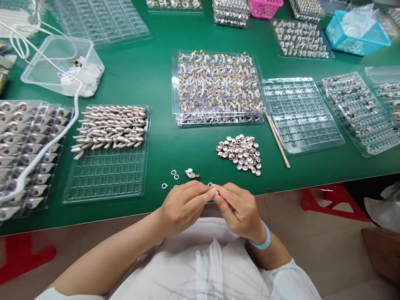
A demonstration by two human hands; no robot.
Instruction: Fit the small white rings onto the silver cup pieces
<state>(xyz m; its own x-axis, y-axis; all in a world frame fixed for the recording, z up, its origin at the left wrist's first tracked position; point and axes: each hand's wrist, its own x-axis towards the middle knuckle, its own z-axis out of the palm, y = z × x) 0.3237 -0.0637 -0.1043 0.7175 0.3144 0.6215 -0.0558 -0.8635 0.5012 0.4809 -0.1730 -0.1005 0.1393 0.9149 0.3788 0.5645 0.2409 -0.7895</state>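
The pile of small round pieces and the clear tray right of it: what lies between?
A thin tan stick, as the head view shows.

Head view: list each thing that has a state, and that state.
Left hand, pinching a small part
Right hand, pinching the same part
Round caps, heaped loose
White rings, lying loose
Lone yellow-tabbed part, lying loose
Clear box, open, holding white bits
Blue basket, open, holding clear plastic
Tray of slender parts, partly filled
Tray of yellow-tabbed parts, filled

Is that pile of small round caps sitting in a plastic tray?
No, the pile of small round caps lies loose on the green tabletop, left of the thin stick.
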